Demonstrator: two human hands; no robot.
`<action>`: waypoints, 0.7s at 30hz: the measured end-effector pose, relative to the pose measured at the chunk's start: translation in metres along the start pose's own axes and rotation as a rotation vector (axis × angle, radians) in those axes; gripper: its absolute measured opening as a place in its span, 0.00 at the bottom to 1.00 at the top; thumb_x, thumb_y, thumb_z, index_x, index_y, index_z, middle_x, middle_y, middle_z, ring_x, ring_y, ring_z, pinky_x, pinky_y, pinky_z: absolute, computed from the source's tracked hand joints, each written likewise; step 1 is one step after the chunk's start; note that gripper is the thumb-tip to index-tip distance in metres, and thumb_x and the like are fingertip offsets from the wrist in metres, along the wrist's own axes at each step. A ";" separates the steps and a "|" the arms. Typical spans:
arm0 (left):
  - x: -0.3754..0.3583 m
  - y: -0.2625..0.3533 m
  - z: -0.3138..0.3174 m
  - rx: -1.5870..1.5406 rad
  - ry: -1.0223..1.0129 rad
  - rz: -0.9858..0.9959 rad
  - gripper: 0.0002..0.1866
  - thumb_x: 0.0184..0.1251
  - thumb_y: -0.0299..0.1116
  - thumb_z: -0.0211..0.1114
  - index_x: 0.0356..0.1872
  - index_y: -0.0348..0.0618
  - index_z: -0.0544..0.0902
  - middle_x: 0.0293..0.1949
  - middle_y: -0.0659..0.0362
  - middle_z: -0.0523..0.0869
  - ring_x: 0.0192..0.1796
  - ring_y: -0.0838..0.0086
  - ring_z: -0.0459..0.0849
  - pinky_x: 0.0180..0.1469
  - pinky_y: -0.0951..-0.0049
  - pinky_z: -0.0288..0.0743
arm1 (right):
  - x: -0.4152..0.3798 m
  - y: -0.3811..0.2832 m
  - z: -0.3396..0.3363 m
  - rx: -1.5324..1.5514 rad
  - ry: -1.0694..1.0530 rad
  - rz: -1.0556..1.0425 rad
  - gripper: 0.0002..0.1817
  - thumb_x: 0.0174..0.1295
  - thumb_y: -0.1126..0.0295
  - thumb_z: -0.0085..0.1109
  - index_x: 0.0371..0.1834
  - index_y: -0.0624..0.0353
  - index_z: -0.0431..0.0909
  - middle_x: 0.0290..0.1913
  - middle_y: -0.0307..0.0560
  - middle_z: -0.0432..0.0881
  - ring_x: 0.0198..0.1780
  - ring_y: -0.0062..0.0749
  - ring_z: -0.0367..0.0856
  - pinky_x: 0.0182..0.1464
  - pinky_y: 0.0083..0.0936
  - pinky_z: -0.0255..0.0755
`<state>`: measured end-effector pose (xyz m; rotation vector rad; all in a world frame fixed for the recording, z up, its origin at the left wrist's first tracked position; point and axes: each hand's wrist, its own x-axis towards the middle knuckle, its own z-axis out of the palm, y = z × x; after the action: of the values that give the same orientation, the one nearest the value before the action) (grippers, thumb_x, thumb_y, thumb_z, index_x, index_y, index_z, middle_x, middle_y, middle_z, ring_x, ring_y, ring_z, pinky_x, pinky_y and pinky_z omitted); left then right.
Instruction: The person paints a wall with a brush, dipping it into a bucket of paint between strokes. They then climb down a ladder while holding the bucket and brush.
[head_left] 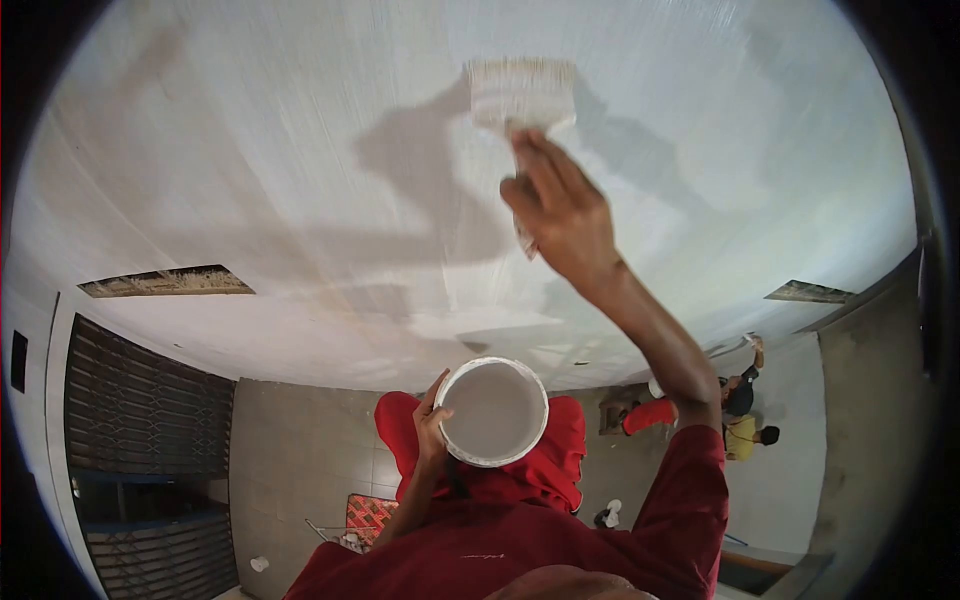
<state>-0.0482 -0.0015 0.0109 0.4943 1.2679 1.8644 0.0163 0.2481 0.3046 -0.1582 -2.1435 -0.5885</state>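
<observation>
My right hand [565, 215] is raised and closed around the handle of a wide white brush [522, 92]. The bristles point up and lie against the whitish wall [330, 90], which shows streaks and darker patches. Low in front of my body, my left hand [431, 425] grips the left side of a round white bucket [493, 412], with the thumb over its rim. Pale greyish liquid fills part of the bucket. Under it are my red-clad legs [400, 415].
Two recesses [165, 282] [808, 292] cut into the wall at left and right. A metal lattice gate [150, 400] stands at lower left. Two other people [740, 425] are at lower right, one reaching to the wall. A red patterned mat [369, 514] lies on the floor.
</observation>
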 end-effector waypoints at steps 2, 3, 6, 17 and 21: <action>-0.002 0.004 0.004 -0.030 0.005 -0.021 0.38 0.46 0.28 0.50 0.66 0.30 0.70 0.59 0.47 0.80 0.58 0.65 0.79 0.62 0.70 0.70 | -0.041 -0.018 0.028 0.015 -0.066 0.016 0.08 0.43 0.78 0.63 0.27 0.59 0.75 0.55 0.55 0.77 0.57 0.46 0.79 0.53 0.32 0.80; -0.001 0.000 0.003 -0.063 0.012 -0.029 0.38 0.46 0.28 0.50 0.66 0.29 0.70 0.59 0.46 0.80 0.58 0.65 0.79 0.62 0.70 0.70 | -0.069 -0.032 0.041 0.052 -0.112 0.034 0.08 0.43 0.77 0.63 0.27 0.59 0.75 0.55 0.55 0.77 0.57 0.46 0.79 0.54 0.32 0.80; -0.001 -0.008 0.001 -0.116 0.031 -0.059 0.38 0.45 0.27 0.49 0.66 0.28 0.70 0.59 0.46 0.79 0.59 0.65 0.79 0.63 0.70 0.70 | -0.122 -0.055 0.058 0.174 -0.231 0.006 0.07 0.44 0.73 0.63 0.26 0.59 0.74 0.55 0.60 0.75 0.57 0.51 0.77 0.57 0.35 0.78; -0.001 0.003 0.003 0.063 -0.005 0.016 0.37 0.47 0.28 0.50 0.65 0.28 0.71 0.58 0.47 0.80 0.59 0.65 0.78 0.63 0.70 0.69 | 0.044 0.012 -0.050 0.001 0.235 0.005 0.11 0.34 0.78 0.63 0.26 0.60 0.76 0.50 0.53 0.78 0.53 0.48 0.81 0.43 0.32 0.81; 0.000 0.002 0.003 0.081 0.000 0.022 0.37 0.47 0.31 0.51 0.65 0.30 0.71 0.57 0.47 0.80 0.58 0.66 0.78 0.62 0.71 0.69 | 0.052 0.033 -0.025 -0.116 0.187 -0.019 0.09 0.40 0.78 0.63 0.26 0.60 0.74 0.52 0.54 0.76 0.56 0.48 0.79 0.47 0.34 0.82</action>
<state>-0.0468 -0.0007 0.0134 0.5532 1.3473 1.8373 0.0140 0.2603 0.3704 -0.1413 -1.9333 -0.7109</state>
